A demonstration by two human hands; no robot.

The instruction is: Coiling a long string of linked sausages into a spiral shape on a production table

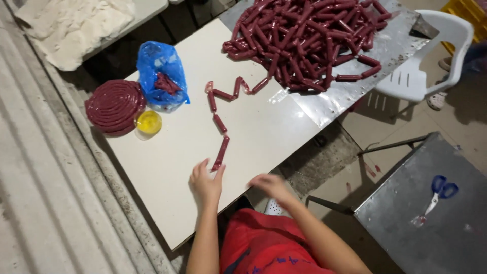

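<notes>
A string of dark red sausage links [219, 122] runs across the white table [167, 157] from a big heap of links [304, 40] on a metal sheet. My left hand [205, 181] rests on the table with fingers spread, its fingertips touching the near end of the string. My right hand [270, 186] is blurred at the table's near edge, a little apart from the string, holding nothing that I can see.
A coiled dark red sausage spiral [114, 105], a small yellow cup [148, 122] and a blue plastic bag [162, 73] sit at the table's left. A white plastic chair [426, 56] stands right. Blue-handled scissors [439, 193] lie on a grey metal surface [431, 223].
</notes>
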